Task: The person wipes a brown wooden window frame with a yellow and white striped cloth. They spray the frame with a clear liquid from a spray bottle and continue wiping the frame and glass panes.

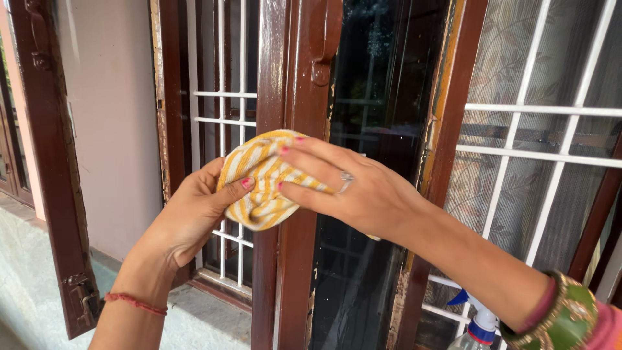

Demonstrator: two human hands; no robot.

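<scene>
Fingers (304, 152) of the right hand (363, 191) lie spread and nearly straight across the top and side of a bunched cloth (262, 178), striped yellow and white, at the centre of the frame. A ring (346, 181) sits on one of these fingers. The left hand (191, 214) cups the cloth from the left and below, its fingers curled onto the fabric, thumb tip touching the stripes. Both hands press on the cloth from opposite sides.

The cloth sits in front of the glossy brown window frame (285, 78), which runs from the top to the bottom of the picture. To the right of it is a dark glass pane (382, 84). White bars (223, 97) show behind the opening at upper left and again at far right, where a leaf-patterned curtain (499, 71) hangs.

A red thread (136, 303) circles the left wrist at lower left. A green and gold bangle (567, 317) circles the right wrist at lower right. Just left of the bangle, at the bottom edge, is the top of a spray bottle (478, 324).
</scene>
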